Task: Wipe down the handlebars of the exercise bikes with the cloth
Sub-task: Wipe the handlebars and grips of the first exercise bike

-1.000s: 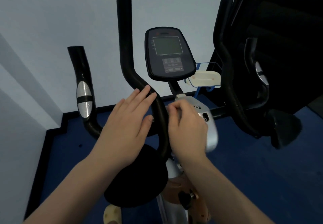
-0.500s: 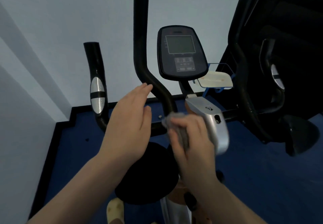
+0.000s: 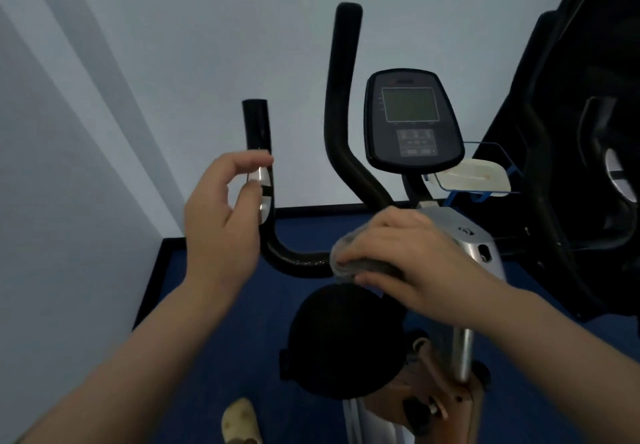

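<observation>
The grey cloth (image 3: 349, 261) is lying bunched around the horizontal bar of the black handlebars (image 3: 298, 263), pressed there under a hand. The left side is curving upward into an upright post carrying silver sensor plates (image 3: 264, 194).

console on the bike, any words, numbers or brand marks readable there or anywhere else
None can be read.
console: marks above the screen and on the button panel, too blurred to read.
silver housing: a small round emblem, too small to make out.
left handlebar, cloth: no text visible.
</observation>
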`<action>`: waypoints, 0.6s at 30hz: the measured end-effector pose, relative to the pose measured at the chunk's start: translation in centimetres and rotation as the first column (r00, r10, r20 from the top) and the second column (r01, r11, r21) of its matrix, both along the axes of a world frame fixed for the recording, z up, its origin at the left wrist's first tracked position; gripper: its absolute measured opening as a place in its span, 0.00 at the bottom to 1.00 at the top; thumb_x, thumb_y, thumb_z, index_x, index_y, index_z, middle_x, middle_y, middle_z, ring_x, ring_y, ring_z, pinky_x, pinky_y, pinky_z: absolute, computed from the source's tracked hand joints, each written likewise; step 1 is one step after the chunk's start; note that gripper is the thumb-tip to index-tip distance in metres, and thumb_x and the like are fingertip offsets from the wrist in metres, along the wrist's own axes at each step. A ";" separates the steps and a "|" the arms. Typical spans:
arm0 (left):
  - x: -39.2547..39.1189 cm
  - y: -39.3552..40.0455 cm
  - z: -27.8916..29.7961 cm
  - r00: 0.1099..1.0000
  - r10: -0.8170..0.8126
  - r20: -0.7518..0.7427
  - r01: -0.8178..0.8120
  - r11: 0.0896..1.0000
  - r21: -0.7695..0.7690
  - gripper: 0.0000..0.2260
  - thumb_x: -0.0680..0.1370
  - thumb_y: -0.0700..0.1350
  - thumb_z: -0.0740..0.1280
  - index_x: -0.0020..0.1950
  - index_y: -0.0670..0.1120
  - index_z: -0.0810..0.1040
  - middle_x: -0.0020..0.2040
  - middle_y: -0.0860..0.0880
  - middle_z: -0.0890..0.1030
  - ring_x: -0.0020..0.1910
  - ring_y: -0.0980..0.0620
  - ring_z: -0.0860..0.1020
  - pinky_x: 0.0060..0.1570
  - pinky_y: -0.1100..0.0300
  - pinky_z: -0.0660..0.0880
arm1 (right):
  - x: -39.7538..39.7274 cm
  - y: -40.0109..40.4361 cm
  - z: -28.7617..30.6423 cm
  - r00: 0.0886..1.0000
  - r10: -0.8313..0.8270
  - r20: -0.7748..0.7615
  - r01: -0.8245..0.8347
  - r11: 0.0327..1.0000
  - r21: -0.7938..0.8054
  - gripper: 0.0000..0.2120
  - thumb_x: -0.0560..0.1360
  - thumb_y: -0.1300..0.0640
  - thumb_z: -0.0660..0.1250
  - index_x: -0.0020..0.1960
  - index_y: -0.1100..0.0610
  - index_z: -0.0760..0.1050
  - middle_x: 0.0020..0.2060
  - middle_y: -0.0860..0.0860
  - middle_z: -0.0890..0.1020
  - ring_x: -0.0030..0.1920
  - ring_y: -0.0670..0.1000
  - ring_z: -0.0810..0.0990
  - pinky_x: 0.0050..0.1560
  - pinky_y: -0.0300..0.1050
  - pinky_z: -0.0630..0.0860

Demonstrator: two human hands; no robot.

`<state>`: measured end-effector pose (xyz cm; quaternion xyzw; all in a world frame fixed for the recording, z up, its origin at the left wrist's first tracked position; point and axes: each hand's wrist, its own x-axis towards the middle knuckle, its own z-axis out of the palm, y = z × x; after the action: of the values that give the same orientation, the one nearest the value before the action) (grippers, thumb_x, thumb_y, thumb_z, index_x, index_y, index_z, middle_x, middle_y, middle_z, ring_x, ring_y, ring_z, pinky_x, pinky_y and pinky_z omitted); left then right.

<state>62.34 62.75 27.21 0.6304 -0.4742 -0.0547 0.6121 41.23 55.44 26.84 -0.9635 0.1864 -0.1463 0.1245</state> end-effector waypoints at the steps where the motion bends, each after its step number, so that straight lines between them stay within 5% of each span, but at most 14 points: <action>1: 0.4 -0.4 0.2 1.000 -0.012 0.001 0.012 1.000 0.019 0.14 0.77 0.34 0.61 0.53 0.51 0.79 0.52 0.56 0.81 0.48 0.64 0.77 0.47 0.76 0.69 | 1.2 0.1 -0.1 1.000 -0.007 0.020 0.007 0.999 0.031 0.12 0.75 0.52 0.69 0.58 0.47 0.78 0.53 0.40 0.81 0.54 0.44 0.75 0.57 0.44 0.71; 3: 0.8 -1.0 0.4 0.999 -0.032 -0.001 0.032 0.999 0.041 0.13 0.78 0.35 0.62 0.53 0.50 0.79 0.53 0.54 0.81 0.43 0.59 0.77 0.46 0.74 0.70 | 3.4 0.2 0.2 0.998 -0.040 0.045 0.037 0.997 0.066 0.13 0.74 0.53 0.72 0.58 0.50 0.80 0.52 0.43 0.83 0.54 0.46 0.78 0.55 0.48 0.75; 7: 1.9 -1.5 0.2 0.995 -0.092 0.046 0.091 0.995 0.039 0.13 0.77 0.35 0.61 0.53 0.49 0.80 0.53 0.54 0.81 0.56 0.60 0.77 0.56 0.70 0.71 | 2.0 -0.5 1.3 0.997 -0.002 -0.072 0.006 0.998 0.059 0.16 0.72 0.53 0.73 0.59 0.47 0.79 0.54 0.42 0.82 0.54 0.43 0.78 0.55 0.44 0.76; 10: 3.8 -2.7 -0.1 0.993 -0.119 0.018 0.118 0.993 0.022 0.14 0.75 0.35 0.60 0.53 0.48 0.79 0.54 0.52 0.81 0.57 0.57 0.77 0.55 0.74 0.69 | 1.4 0.0 1.1 0.994 -0.044 -0.096 0.046 0.999 0.015 0.16 0.72 0.55 0.73 0.59 0.46 0.80 0.55 0.43 0.81 0.55 0.44 0.79 0.52 0.46 0.78; 14: 4.5 -5.0 -0.1 0.989 -0.129 0.072 0.130 0.991 -0.018 0.14 0.74 0.33 0.61 0.54 0.48 0.78 0.59 0.53 0.78 0.61 0.57 0.73 0.61 0.68 0.66 | 7.1 0.6 0.7 0.990 -0.139 -0.030 0.143 0.965 0.222 0.16 0.73 0.54 0.73 0.59 0.48 0.78 0.54 0.43 0.80 0.55 0.43 0.77 0.56 0.43 0.75; 18: 6.8 -7.0 0.5 0.956 -0.240 0.172 0.248 0.968 -0.031 0.18 0.75 0.33 0.62 0.62 0.46 0.75 0.66 0.52 0.72 0.67 0.57 0.69 0.67 0.63 0.64 | 7.3 1.1 1.5 0.934 -0.329 -0.141 0.356 0.890 0.285 0.18 0.69 0.48 0.75 0.55 0.46 0.74 0.51 0.40 0.78 0.50 0.39 0.75 0.49 0.36 0.73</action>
<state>69.14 55.72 27.68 0.5533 -0.5992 -0.0645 0.5751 48.58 56.53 28.35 -0.8900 0.3791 -0.0923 0.2360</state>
